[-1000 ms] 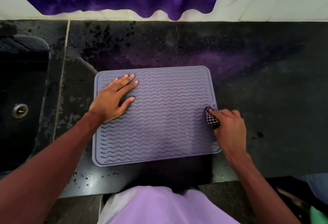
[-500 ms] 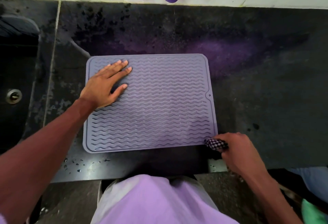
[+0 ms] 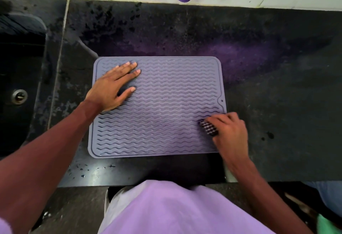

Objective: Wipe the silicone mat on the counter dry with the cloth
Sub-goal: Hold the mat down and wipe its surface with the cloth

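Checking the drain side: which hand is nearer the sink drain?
Left. The left hand lies flat on the mat's far-left part, nearer the sink drain. The right hand holds the cloth at the mat's right edge.

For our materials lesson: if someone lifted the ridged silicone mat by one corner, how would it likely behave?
The mat would probably flop and drape, since it is thin and lies fully flat on the counter. It likely slides when pushed: the left hand presses it flat while the right hand rubs the cloth on it. It looks light for its area.
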